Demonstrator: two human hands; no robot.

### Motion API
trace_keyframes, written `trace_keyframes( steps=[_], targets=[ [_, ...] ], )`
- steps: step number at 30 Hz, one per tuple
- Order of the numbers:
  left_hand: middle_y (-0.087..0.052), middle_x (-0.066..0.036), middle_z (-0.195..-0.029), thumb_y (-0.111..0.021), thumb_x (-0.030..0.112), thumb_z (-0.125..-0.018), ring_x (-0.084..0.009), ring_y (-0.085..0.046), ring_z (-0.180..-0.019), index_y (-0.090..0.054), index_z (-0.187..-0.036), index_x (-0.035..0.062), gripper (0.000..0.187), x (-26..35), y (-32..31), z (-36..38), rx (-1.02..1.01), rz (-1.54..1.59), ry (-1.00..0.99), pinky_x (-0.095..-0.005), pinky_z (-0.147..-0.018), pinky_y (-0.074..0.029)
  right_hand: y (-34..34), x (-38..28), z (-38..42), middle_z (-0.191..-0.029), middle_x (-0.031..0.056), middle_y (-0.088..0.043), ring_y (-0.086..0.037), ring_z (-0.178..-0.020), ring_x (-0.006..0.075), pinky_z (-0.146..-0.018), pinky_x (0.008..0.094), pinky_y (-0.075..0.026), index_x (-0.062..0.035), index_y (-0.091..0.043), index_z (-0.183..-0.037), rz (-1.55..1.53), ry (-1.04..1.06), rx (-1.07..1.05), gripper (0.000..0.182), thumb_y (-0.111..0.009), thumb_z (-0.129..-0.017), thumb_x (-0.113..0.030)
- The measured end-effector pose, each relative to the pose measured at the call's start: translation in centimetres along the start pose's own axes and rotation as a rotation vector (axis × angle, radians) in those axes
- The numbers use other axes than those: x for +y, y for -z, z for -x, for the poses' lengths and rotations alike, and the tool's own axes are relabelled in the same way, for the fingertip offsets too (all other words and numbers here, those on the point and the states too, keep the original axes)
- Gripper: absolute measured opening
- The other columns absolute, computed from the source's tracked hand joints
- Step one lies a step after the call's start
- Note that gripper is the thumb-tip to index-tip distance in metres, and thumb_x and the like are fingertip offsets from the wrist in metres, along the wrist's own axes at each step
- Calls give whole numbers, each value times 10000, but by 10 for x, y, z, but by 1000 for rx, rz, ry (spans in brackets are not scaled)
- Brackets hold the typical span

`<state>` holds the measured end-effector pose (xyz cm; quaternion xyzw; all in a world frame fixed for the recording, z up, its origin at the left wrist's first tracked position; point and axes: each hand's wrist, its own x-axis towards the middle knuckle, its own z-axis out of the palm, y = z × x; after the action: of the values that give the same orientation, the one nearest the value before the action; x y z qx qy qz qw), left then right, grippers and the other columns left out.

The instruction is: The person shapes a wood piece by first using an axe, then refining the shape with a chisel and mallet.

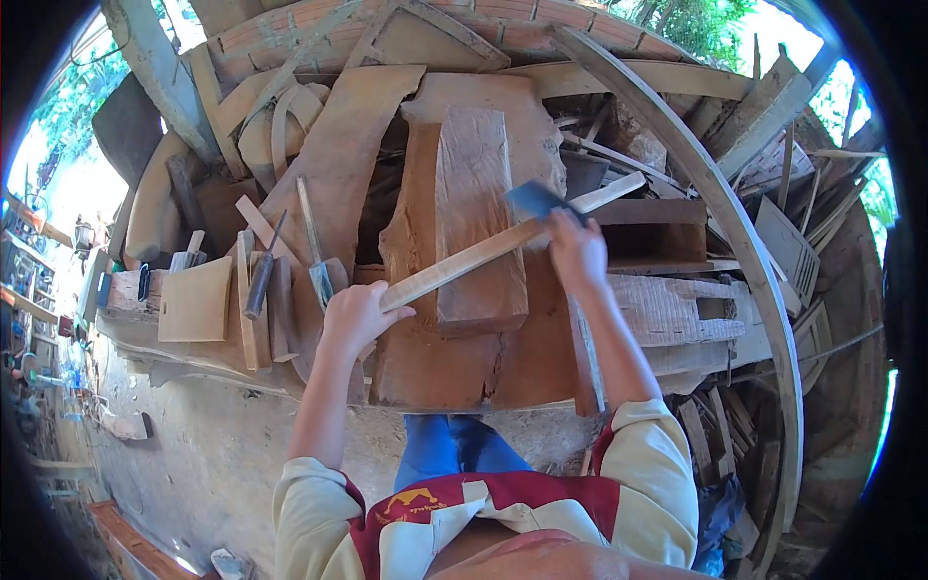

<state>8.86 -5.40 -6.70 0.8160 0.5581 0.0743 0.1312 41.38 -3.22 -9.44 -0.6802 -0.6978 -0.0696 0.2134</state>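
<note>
A long pale wooden strip (464, 263) lies slantwise above a thick wooden block (474, 174). My left hand (356, 319) is closed round the strip's lower left end. Farther along the strip, toward its upper right end, my right hand (577, 253) is closed on a dark, flat sanding piece (541, 200), blurred, which touches or sits just over the strip. What kind of piece it is cannot be made out clearly. The block rests on a wide brown plank (416, 358) of the workbench.
Left on the bench are a dark-handled pointed tool (259, 285), a chisel-like tool (319, 271) and a flat wooden piece (195, 304). A curved beam (720, 184) arches over the right side. Scrap wood (725, 425) is piled below it.
</note>
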Motion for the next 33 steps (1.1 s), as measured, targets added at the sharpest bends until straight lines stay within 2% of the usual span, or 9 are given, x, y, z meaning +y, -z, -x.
trace_keyframes(
  steps=[3,7,9,15,18,21,25,30,33],
  targets=[
    [-599,-146,-653,-653,543,-651,-311,-601,-670,-584,-766,49,512,1,-2,-2,-34,18,53,-393,-606,-470,-19,-57,32,-1075,52,-599,-572,-998,167,-935,539,-289,-99,-575,-1001,-63,410,86,237,-523,-774,-143],
    [-594,-155,-650,-667,524,-653,-321,-597,-677,-580,-737,51,488,2,1,-3,-31,50,85,-396,-601,-462,-10,-57,35,-1103,21,-593,-546,-1045,109,-984,584,-178,-128,-584,-1040,-237,475,-4,289,-514,-763,-86],
    [-595,-156,-651,-666,527,-654,-321,-597,-674,-584,-742,50,492,2,2,-3,-36,59,87,-394,-600,-462,-22,-16,26,-1082,-6,-603,-552,-1034,123,-999,585,-134,-152,-600,-1031,-105,350,100,277,-505,-779,-88],
    [-600,-150,-663,-646,547,-661,-313,-598,-676,-591,-748,55,502,3,5,-3,-57,78,101,-393,-605,-463,6,49,-13,-1070,65,-599,-614,-878,220,-972,600,-177,-149,-590,-1058,85,-278,-40,254,-409,-888,-204],
    [-603,-146,-671,-632,553,-671,-307,-599,-684,-584,-734,56,504,4,1,-2,-65,66,101,-398,-613,-464,-6,-9,5,-1045,74,-608,-611,-889,227,-972,598,-185,-135,-603,-1025,27,-132,-52,238,-426,-872,-182],
    [-602,-147,-670,-634,553,-671,-309,-598,-684,-584,-725,54,504,-2,-4,-4,-61,78,93,-399,-614,-464,-20,-79,42,-997,48,-629,-593,-954,168,-973,600,-195,-140,-632,-941,-164,455,94,204,-489,-796,-126],
    [-602,-146,-669,-634,558,-666,-312,-597,-681,-581,-724,53,511,0,-3,-5,-110,91,115,-399,-614,-463,-8,-35,22,-1019,25,-624,-578,-983,151,-980,592,-189,-152,-602,-1008,-217,400,58,276,-487,-771,-67],
    [-608,-148,-682,-643,546,-666,-311,-601,-696,-598,-762,56,501,4,0,-2,-95,71,131,-394,-627,-464,14,68,-15,-827,85,-646,-631,-765,246,-945,591,-250,-102,-576,-1036,181,-205,7,236,-434,-881,-208],
    [-612,-148,-695,-642,548,-665,-307,-604,-709,-603,-780,58,505,7,1,-2,-92,73,139,-396,-632,-464,-10,42,-10,-864,84,-644,-625,-809,240,-962,549,-270,-68,-595,-982,-124,-104,-65,218,-457,-872,-197]
  ],
)
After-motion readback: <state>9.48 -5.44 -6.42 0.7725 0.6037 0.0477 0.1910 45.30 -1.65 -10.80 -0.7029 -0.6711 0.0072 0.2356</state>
